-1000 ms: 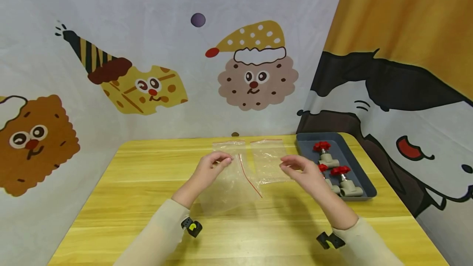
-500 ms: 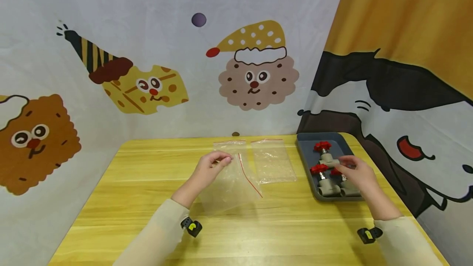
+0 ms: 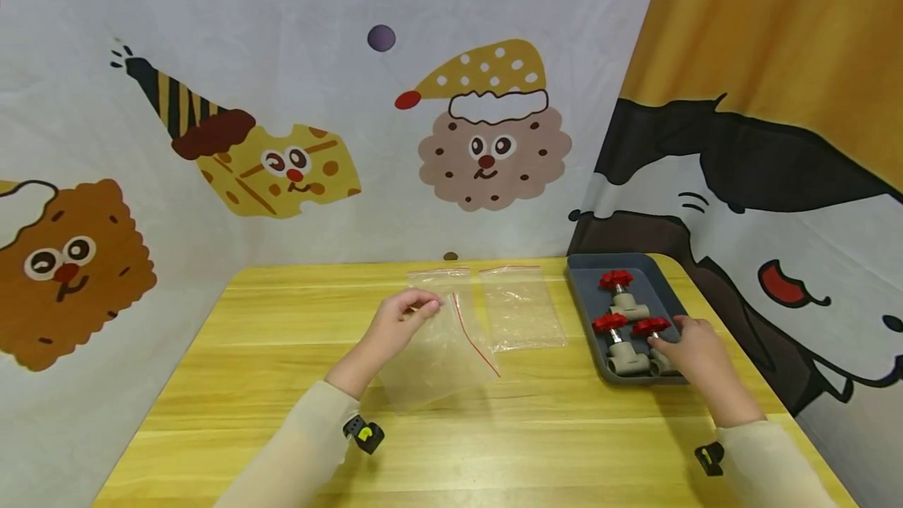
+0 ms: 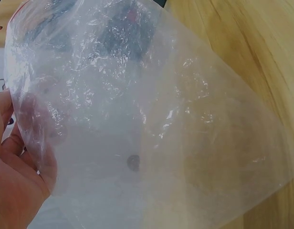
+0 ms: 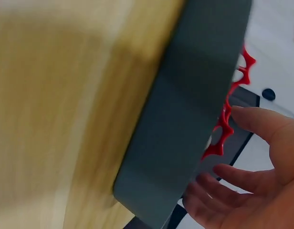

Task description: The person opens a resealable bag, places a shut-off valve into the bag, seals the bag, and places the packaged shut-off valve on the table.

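Still pinching clear bag [image 3: 433,363] with left hand [image 3: 395,325]; now reaching loose-fingered with right hand [image 3: 698,353] to four-o'clock valve [image 3: 650,326], apparently singling it out.

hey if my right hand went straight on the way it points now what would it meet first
Most likely the front-right red-handled valve in the tray: your right hand is close beside it, pointing its way. It may already be touching; the views don't settle the depth.

left hand [image 3: 399,325] pinches; right hand [image 3: 700,353] curves, thumb apart.
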`<state>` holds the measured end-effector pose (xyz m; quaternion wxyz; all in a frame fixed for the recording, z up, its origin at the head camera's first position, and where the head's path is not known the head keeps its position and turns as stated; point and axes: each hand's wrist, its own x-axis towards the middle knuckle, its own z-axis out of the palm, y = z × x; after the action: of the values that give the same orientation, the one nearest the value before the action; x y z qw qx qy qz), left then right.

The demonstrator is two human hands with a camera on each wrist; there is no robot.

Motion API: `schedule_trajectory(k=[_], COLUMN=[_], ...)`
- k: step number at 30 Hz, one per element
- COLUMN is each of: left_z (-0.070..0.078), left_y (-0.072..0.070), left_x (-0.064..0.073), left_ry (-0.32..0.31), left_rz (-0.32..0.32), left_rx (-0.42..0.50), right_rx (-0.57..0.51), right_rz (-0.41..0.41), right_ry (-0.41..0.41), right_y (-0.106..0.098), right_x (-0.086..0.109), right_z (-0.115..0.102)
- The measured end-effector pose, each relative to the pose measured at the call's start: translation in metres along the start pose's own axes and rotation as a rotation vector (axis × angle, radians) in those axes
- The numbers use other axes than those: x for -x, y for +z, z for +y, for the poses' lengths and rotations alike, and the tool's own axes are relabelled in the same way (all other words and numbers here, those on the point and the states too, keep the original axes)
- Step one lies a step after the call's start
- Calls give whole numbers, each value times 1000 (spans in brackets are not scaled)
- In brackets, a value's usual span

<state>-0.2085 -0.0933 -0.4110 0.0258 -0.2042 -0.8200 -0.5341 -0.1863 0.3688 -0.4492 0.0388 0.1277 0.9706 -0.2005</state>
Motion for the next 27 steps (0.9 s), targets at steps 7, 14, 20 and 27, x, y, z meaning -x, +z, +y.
schedule_trajectory(k=[7,14,20,27], left_z=[13,11,9,8], left_y=[-3,-3,-2,0], left_x=[3,3,3,3], left_ry=[-1,0,3,15], left_rz=[-2,-2,-1,6], left_rx=[-14,-16,-21,-16], right_rx=[142,125,117,105], right_rz=[33,-57,-54,-36], right_ry=[-39,-2,-36,-15], right_y=[12,12,14,18], right_x=[4,0,-4,-8], right_z=[-4,-1,4,5])
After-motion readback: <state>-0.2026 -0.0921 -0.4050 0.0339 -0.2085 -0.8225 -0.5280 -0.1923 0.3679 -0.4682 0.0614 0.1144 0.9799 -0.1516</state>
